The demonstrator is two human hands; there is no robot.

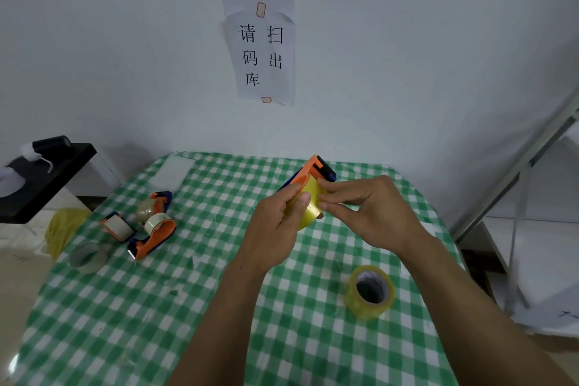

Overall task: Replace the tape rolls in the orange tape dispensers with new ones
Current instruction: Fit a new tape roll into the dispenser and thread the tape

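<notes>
Checked table (219, 307): left hand (275, 222) grips the roll (308, 197), likely light, stiff and slick, in its dispenser (316, 166), while right hand (372, 213) at 3 o'clock pinches its edge, the probable best hold.

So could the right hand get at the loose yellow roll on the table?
Probably yes: the loose yellow roll sits close by the right forearm, with nothing standing around it. But the right hand is pinching the tape in the orange dispenser, so it would have to let go first.
</notes>
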